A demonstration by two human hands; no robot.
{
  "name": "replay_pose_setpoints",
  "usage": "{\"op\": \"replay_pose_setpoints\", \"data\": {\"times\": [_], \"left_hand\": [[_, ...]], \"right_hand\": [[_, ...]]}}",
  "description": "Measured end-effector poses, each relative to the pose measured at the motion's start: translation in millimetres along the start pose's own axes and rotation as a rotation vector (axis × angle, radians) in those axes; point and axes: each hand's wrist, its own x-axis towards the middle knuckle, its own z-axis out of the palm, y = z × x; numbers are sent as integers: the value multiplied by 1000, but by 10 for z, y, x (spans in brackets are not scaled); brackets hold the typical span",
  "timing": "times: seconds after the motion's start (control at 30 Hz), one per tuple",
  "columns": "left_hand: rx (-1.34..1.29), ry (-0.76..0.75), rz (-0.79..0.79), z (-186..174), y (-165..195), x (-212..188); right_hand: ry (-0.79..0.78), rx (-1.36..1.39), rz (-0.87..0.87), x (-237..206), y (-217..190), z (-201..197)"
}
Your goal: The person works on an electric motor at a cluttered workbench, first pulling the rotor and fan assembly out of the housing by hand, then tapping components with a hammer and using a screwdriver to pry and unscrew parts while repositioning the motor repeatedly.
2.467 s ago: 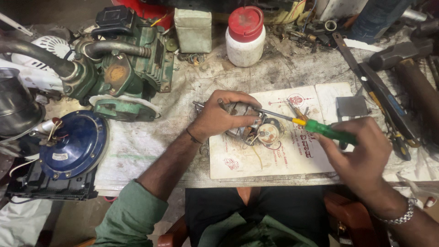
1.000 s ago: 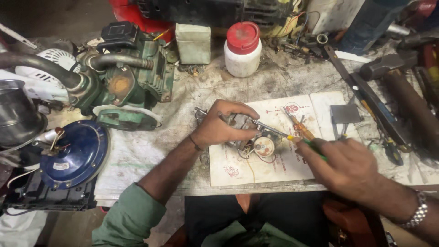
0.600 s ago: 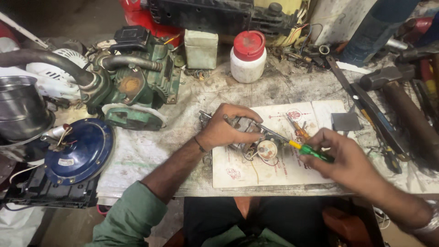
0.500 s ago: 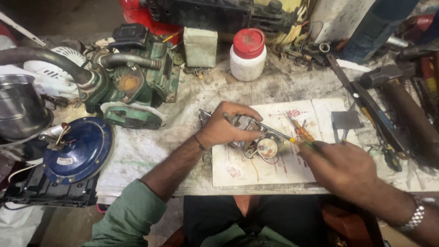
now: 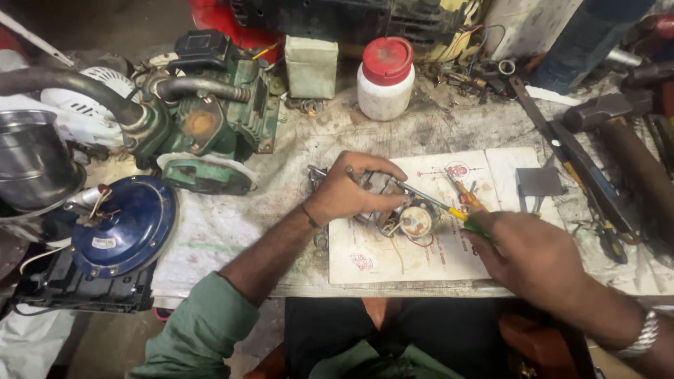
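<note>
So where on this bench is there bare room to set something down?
Bare patches: the cloth between the blue round cover and the left hand, and the stretch between the white jar and the paper sheet. The right side is crowded with tools around the hammer.

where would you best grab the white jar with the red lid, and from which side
Grip the white jar around its round white body, just below the red lid, coming from the front, the person's side. It stands upright with bare bench in front; a pale box sits close on its left and clutter behind.
</note>
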Motion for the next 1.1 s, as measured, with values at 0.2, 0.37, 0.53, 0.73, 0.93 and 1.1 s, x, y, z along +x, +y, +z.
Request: {"op": "replay_pose_setpoints", "data": {"times": [0.2, 0.37, 0.53, 0.73, 0.93, 1.1], "left_hand": [[-16, 26, -73, 34, -4, 25], [35, 26, -63, 53, 17, 14], [-23, -2, -48, 11, 16, 26], [37, -39, -20, -17, 14, 22], [18, -36, 40, -28, 39, 22], [21, -30, 67, -41, 58, -9]], "right_hand": [[-94, 460, 615, 33, 96, -8], [-176, 683, 737, 139, 218, -127], [22, -200, 158, 87, -66, -129], [-53, -463, 0, 76, -150, -116], [-119, 744, 862, 64, 149, -62], [14, 376, 343, -19, 77, -17]]}}
